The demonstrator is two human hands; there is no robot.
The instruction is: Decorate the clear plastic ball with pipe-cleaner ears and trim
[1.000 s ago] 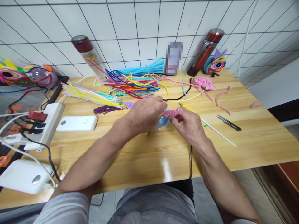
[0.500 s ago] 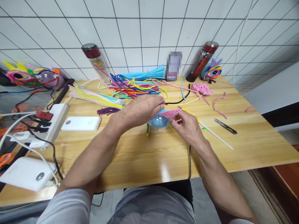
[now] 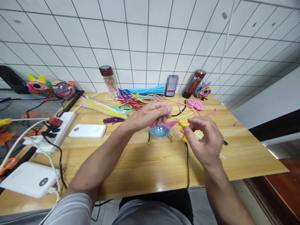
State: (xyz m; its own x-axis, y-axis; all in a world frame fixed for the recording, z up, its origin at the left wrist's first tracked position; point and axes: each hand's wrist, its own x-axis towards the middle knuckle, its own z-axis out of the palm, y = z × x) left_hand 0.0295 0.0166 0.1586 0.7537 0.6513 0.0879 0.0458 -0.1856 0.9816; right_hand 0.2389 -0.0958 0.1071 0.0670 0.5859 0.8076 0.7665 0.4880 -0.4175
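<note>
A clear bluish plastic dome [image 3: 160, 132] sits on the table, with a pink ribbed triangular piece [image 3: 172, 124] standing up on its right side. Green-and-yellow handles [image 3: 149, 138] stick out from beneath the dome. My left hand [image 3: 156, 115] hovers above and behind it, fingers curled and thumb pressed against them; whatever is between them is hidden. Off to the right, my right hand [image 3: 207, 139] is raised with thumb and fingertips apart, touching nothing. Just left of it lies a yellow glue gun [image 3: 184, 134] with a black cord, partly covered by the hand.
Bundles of colourful pipe cleaners [image 3: 138, 98] lie at the back. A glass bottle [image 3: 108, 79], a phone [image 3: 172, 86] and a red flask [image 3: 194, 83] stand by the wall. At left are a white power bank [image 3: 87, 131] and a power strip [image 3: 67, 123]. Finished decorated figures [image 3: 202, 90] sit at both sides.
My right hand has let go of the pink piece and moved right, away from the dome. My left hand has lifted slightly off the dome. The camera view has tilted up.
</note>
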